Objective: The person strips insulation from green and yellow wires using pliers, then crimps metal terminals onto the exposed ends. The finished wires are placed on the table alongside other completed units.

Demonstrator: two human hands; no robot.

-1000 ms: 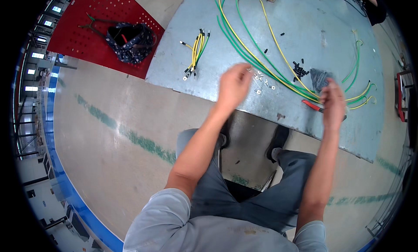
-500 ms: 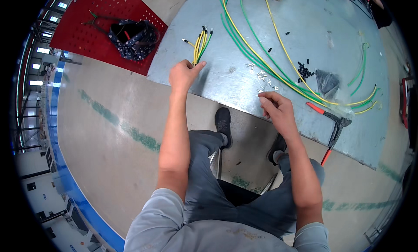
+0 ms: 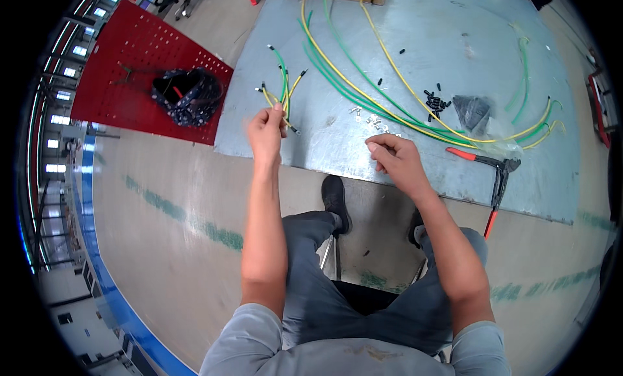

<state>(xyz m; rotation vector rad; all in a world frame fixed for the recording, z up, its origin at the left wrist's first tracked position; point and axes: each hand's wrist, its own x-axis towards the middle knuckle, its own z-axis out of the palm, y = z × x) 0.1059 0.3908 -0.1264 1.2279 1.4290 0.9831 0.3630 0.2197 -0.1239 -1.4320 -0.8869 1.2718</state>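
Observation:
At the table's near left edge, my left hand [image 3: 265,130] is closed around a bundle of short yellow and green wires [image 3: 285,90]. Their dark-sleeved, metal-tipped ends fan out in several directions, one pointing down toward me. My right hand [image 3: 398,158] hovers by the near edge with thumb and forefinger pinched together; anything between them is too small to make out. Just beyond its fingertips lie several small silvery cable lugs [image 3: 373,121]. Farther right is a loose pile of short black sleeves [image 3: 437,105].
Long green and yellow cables [image 3: 383,105] curve across the metal table [image 3: 331,149]. Red-handled pliers [image 3: 501,175] overhang its right front edge, near a clear plastic bag [image 3: 496,132] and a dark packet [image 3: 472,111]. A patterned bag [image 3: 188,106] rests against a red perforated panel [image 3: 130,64].
The view has shifted. The wires in my left hand are spread wider, with one end now hanging toward me. My right hand stays pinched beside the lugs.

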